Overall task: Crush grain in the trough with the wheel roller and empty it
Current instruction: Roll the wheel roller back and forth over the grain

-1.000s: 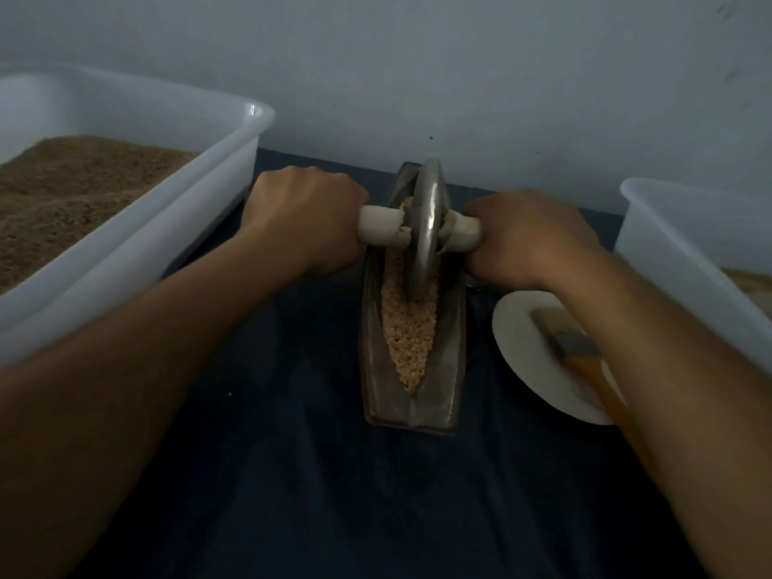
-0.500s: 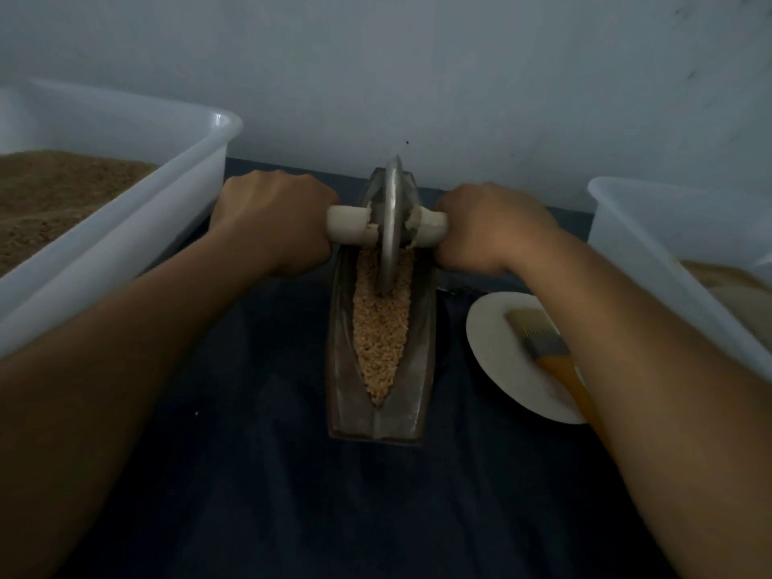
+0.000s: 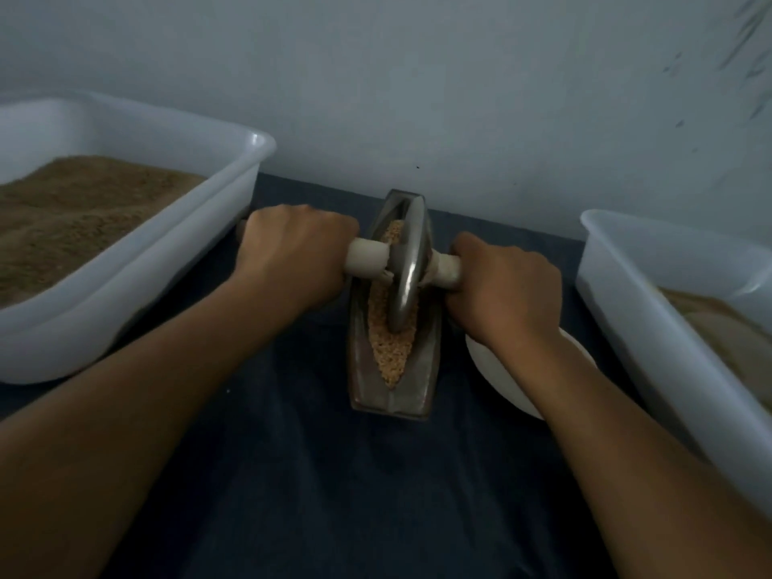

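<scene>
A narrow boat-shaped metal trough point(image 3: 363, 382) stands lengthwise on the dark cloth, filled with tan grain point(image 3: 392, 353). The metal wheel roller point(image 3: 407, 273) sits upright in the trough's middle, its rim down in the grain. A pale axle handle runs through the wheel. My left hand point(image 3: 292, 257) grips the left end of the handle. My right hand point(image 3: 505, 286) grips the right end. Grain shows both ahead of and behind the wheel.
A white tub point(image 3: 175, 261) of brown grain stands at the left. Another white tub point(image 3: 651, 311) with paler ground grain is at the right. A white plate point(image 3: 497, 369) lies under my right wrist. A pale wall rises close behind the trough.
The wheel has rolled from the trough's far end toward me to its middle, and both hands came back with it. The brush on the plate is now hidden by my right arm.
</scene>
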